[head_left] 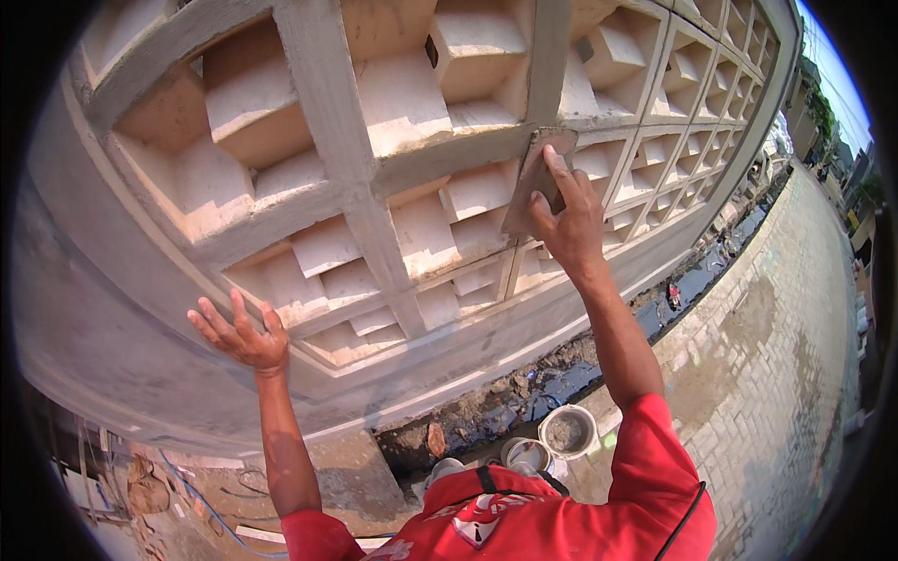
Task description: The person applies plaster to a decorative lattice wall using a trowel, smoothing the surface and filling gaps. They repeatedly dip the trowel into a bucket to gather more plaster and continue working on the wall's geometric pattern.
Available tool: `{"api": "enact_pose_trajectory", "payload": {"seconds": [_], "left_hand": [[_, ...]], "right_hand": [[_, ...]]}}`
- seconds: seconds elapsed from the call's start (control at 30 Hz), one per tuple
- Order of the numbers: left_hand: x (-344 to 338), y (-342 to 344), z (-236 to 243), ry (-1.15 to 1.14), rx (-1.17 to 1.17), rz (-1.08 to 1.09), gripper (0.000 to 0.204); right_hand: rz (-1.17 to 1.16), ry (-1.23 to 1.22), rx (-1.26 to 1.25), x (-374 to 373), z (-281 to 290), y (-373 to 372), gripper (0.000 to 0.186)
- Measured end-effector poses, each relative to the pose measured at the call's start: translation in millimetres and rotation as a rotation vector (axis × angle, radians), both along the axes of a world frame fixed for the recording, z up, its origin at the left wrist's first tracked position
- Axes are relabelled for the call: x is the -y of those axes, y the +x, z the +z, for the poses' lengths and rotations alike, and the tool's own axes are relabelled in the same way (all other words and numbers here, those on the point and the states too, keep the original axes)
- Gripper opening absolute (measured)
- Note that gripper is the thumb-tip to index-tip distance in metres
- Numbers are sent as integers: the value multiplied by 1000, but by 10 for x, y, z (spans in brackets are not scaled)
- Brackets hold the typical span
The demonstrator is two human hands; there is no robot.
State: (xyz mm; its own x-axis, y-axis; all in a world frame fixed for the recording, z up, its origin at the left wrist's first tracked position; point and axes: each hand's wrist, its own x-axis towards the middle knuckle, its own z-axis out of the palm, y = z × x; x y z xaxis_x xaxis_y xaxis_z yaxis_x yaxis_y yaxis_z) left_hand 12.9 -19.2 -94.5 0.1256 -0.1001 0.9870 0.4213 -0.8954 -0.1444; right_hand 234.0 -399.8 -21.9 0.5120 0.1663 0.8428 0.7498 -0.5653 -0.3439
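Observation:
A pale concrete breeze-block lattice [421, 93] with stepped openings fills the upper view, set in a grey rendered wall [131, 337]. My right hand [566, 210] grips a flat rectangular trowel [524, 208], thumb and fingers on its back, held against a grey vertical joint of the lattice at centre right. My left hand [243, 332] is raised at the lower left with fingers spread and nothing in it, at the plain wall band just beside the lattice's lower corner; whether it touches the wall is unclear.
Below the wall runs a drain [571, 379] with dark water and debris. Two buckets, one holding grey mix [566, 432], stand beside it. A paved road [776, 318] runs along the right. A concrete slab [346, 458], a blue hose [187, 481] and planks lie at the lower left.

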Motion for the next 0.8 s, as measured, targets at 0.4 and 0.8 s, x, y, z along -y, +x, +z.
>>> {"api": "enact_pose_trajectory", "payload": {"seconds": [0.4,0.8], "left_hand": [[-35,-80,6,1,-16,21,47],[-42,-27,6,-1,-2,12,46]], "right_hand": [[46,-12,-70,90,368,-128,62],[41,-95,-72,245,1,-189,60]]}}
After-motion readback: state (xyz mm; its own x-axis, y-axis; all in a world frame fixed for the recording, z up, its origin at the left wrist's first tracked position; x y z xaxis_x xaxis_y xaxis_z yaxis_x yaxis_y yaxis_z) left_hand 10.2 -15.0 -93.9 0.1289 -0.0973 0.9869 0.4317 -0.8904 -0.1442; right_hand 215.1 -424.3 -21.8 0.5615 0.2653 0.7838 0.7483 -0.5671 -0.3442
